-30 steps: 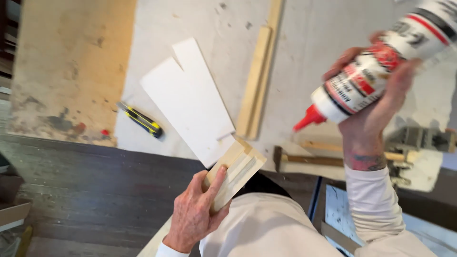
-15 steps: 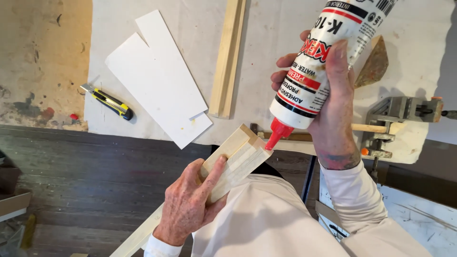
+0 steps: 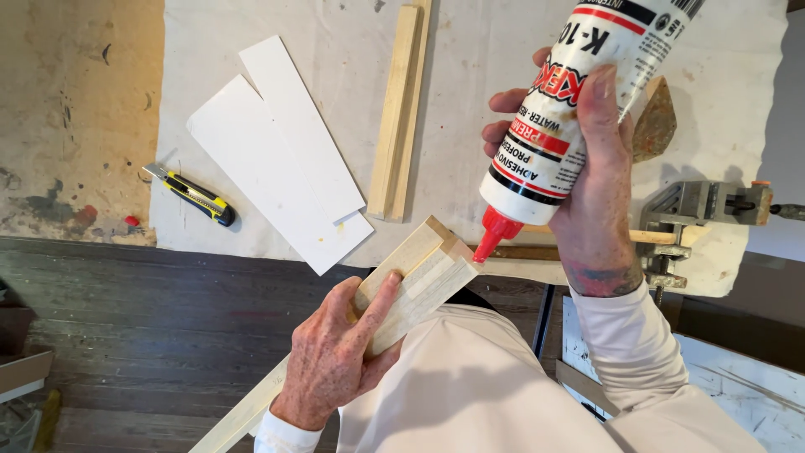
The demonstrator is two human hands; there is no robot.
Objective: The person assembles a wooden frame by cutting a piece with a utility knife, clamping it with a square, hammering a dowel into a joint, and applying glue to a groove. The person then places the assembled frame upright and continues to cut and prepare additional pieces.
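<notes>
Holding a glue bottle's nozzle at the end of a wood strip

Left hand (image 3: 331, 361): fingers wrapped around a pale wood strip (image 3: 402, 285), gripping it below its upper end. The strip's long axis runs diagonally, from lower left by the person's lap up to the right, its cut end just short of the worktop's (image 3: 470, 168) near edge.

Right hand (image 3: 587, 193): fingers clenched around an inverted white glue bottle (image 3: 562, 126), tilted so its red nozzle (image 3: 495, 233) points down-left. The nozzle tip sits just beside the strip's upper right corner, apparently touching; the right hand is nearer that end.

Label: red and black bands on white, wrapping the bottle's body, seen upside down.

On the worktop: two white rectangular panels (image 3: 285, 151), a yellow-and-black utility knife (image 3: 197, 197) towards the left edge, paired wood battens (image 3: 401, 109) and a metal clamp (image 3: 700, 210) at the right edge.
</notes>
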